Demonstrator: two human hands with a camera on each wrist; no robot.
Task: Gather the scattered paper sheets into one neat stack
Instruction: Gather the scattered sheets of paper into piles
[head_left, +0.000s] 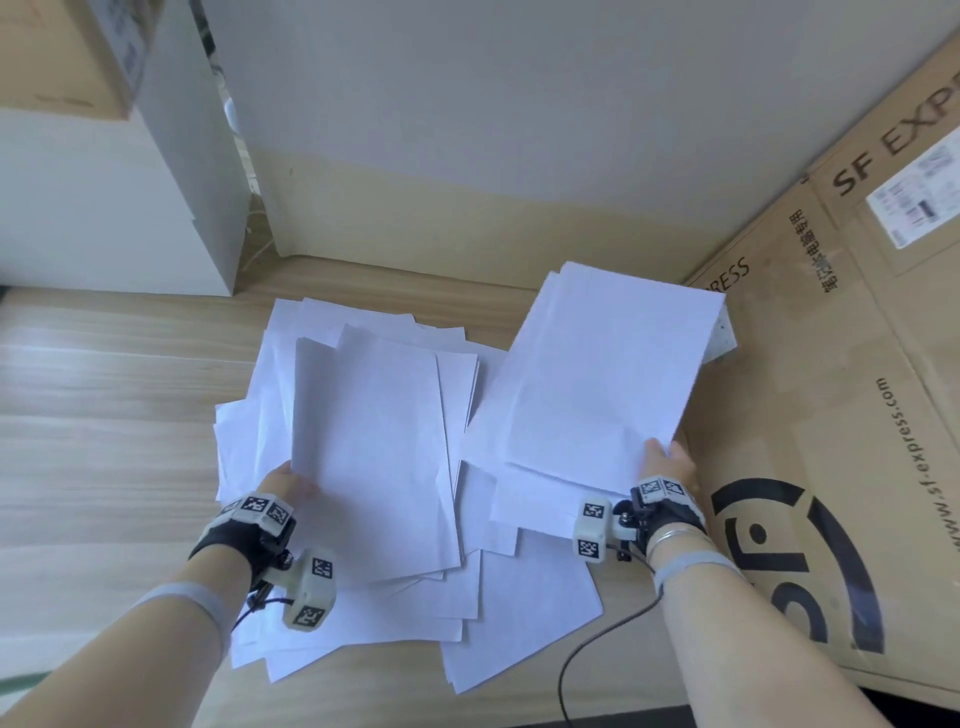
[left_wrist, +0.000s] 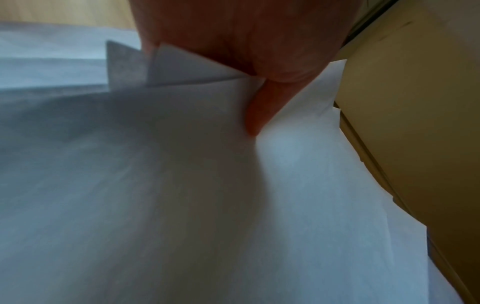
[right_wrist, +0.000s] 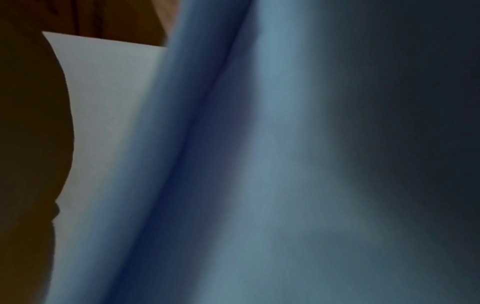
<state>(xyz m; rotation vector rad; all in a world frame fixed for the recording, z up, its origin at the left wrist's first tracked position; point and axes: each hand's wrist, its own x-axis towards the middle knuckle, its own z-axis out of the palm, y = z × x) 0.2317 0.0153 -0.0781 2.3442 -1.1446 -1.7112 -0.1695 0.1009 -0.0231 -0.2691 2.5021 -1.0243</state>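
White paper sheets lie scattered and overlapping on a wooden table (head_left: 104, 415). My left hand (head_left: 288, 480) pinches the near left corner of a lifted sheaf (head_left: 379, 447) on the left; in the left wrist view the left hand (left_wrist: 249, 67) grips the folded paper corners (left_wrist: 182, 70). My right hand (head_left: 667, 460) grips the near right corner of a second raised sheaf (head_left: 602, 374) on the right. More loose sheets (head_left: 519, 623) lie flat beneath both sheaves. The right wrist view shows only blurred paper (right_wrist: 259, 164) close up.
A large flat cardboard box (head_left: 831, 415) lies right beside the papers. A white cabinet (head_left: 104, 197) stands at the back left, with a wall (head_left: 467, 104) behind the table. A black cable (head_left: 597, 639) runs from my right wrist across the near edge.
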